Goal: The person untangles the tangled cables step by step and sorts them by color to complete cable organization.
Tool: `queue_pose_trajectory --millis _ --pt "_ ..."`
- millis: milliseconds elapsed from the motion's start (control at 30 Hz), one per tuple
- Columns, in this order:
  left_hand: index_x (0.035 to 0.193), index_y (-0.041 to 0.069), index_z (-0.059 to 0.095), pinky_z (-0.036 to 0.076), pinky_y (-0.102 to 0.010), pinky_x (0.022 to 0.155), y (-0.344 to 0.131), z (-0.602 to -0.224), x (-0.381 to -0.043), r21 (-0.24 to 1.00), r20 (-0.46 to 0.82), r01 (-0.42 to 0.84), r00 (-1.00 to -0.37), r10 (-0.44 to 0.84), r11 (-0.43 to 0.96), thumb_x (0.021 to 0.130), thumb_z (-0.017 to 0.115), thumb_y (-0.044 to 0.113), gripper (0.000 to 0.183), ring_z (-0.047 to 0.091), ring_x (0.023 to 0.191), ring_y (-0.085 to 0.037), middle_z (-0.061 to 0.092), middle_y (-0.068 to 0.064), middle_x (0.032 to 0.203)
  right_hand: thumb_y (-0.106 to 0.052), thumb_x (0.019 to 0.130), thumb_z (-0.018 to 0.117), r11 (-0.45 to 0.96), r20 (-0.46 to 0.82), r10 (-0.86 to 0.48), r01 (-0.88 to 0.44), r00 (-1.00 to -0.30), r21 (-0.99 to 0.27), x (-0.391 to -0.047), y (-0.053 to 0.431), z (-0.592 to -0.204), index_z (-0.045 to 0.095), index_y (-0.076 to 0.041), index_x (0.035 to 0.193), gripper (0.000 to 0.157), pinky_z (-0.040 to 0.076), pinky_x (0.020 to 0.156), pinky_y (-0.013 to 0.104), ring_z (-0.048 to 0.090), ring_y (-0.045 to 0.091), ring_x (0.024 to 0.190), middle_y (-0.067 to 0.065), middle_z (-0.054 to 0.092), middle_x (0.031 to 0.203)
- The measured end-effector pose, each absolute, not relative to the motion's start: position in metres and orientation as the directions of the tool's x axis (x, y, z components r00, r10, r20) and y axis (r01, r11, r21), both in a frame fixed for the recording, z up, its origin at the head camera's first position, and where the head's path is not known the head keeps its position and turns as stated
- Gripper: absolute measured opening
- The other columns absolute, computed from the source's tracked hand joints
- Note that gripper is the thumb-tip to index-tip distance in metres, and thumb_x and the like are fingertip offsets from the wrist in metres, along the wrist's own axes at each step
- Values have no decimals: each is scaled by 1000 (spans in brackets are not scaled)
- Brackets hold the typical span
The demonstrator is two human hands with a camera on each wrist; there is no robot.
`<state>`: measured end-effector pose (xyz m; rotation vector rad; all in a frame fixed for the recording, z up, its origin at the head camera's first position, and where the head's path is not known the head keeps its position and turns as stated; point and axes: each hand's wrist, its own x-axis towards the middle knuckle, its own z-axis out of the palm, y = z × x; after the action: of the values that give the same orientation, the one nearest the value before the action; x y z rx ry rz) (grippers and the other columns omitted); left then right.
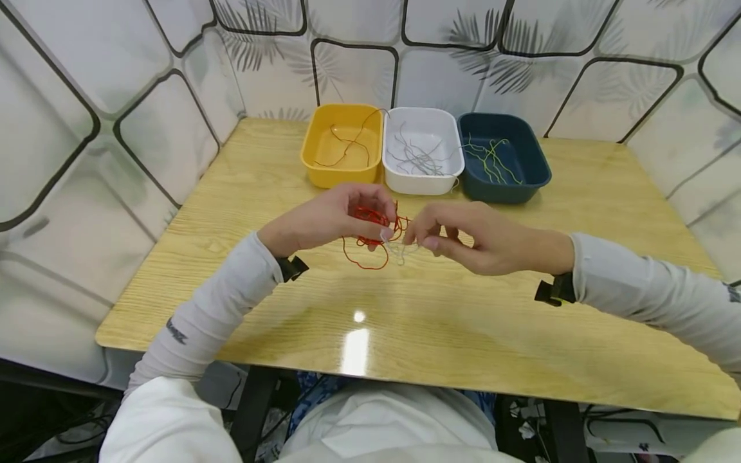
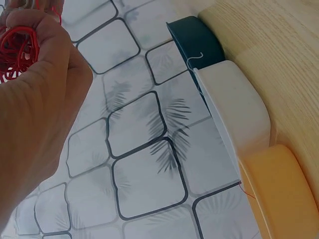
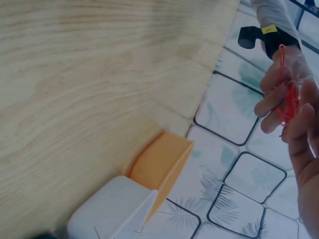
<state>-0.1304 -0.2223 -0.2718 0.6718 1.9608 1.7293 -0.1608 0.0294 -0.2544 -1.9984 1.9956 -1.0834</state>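
A tangled bundle of red string (image 1: 370, 239) is gripped by my left hand (image 1: 330, 220), above the table in the head view. One red loop hangs below the fingers. Thin white string (image 1: 399, 251) is mixed with the red at the side facing my right hand (image 1: 483, 239). The curled thumb and index finger of that hand pinch at strands by the bundle's edge; which strands exactly is too fine to tell. In the left wrist view the red string (image 2: 19, 50) bulges from the left hand. The right wrist view shows red string (image 3: 290, 102) between both hands.
Beyond the hands three bins stand side by side: a yellow bin (image 1: 341, 178) with orange-red strands, a white bin (image 1: 419, 186) with pale strands, and a dark blue bin (image 1: 505, 193) with yellow-green strands. Some strands hang over the rims. A patterned wall (image 1: 278, 83) borders the wooden table (image 1: 463, 334).
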Motion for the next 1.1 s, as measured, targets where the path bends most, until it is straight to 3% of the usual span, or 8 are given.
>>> queue_pose_trajectory --millis 67,200,400,500,733,867,1000,1100 --pt "104 1 52 47 -44 78 -223 -270 -129 993 5 75 -782 624 87 80 70 20 35 55 88 -32 54 -17 103 4 87 51 -157 399 -908 -780 -127 -606 -160 30 -255 55 -15 106 26 44 58 25 51 7 74 0 60 107" --pt "101 2 53 47 -43 74 -223 -270 -127 992 28 100 -770 637 77 80 70 19 32 54 84 -32 54 -18 100 7 90 44 -156 358 -912 -638 -201 -754 -156 31 -257 51 -11 105 24 42 54 29 49 11 67 3 57 95" --pt "99 5 55 41 -34 60 -222 -271 -125 989 36 119 -768 640 87 82 69 24 29 46 68 -29 55 -17 96 -1 97 34 -81 270 -910 -501 -316 -861 -149 30 -254 43 -8 100 11 37 54 34 42 17 64 5 41 78" --pt "98 6 56 36 -31 55 -226 -273 -125 985 16 122 -774 633 125 82 69 26 29 42 64 -27 55 -17 92 -4 99 31 -67 256 -897 -460 -361 -885 -149 35 -249 39 -6 99 9 38 53 35 40 19 62 7 37 77" --pt "101 9 56 42 -29 62 -243 -277 -128 976 -61 57 -852 519 208 79 71 33 36 49 75 -21 56 -13 96 1 97 29 -136 389 -779 -473 -491 -870 -168 61 -240 37 4 97 9 28 44 34 29 14 52 5 32 68" --pt "101 8 56 41 -30 60 -243 -277 -129 979 -52 62 -848 528 195 79 71 31 36 48 73 -22 56 -14 95 -1 97 34 -91 392 -730 -488 -560 -868 -181 72 -243 39 5 101 9 22 40 29 26 13 46 2 30 59" --pt "98 5 56 38 -30 58 -240 -278 -128 983 -49 63 -820 570 174 80 70 27 32 46 68 -22 56 -15 92 -8 97 40 93 377 -662 -570 -647 -816 -196 81 -251 45 -1 109 15 18 36 29 23 13 38 2 28 54" --pt "97 5 55 36 -30 57 -241 -279 -126 983 -51 63 -805 591 171 81 69 26 30 44 66 -22 55 -16 92 -21 97 45 326 362 -575 -612 -733 -721 -220 82 -254 50 -8 112 20 21 35 31 24 16 36 5 29 53"
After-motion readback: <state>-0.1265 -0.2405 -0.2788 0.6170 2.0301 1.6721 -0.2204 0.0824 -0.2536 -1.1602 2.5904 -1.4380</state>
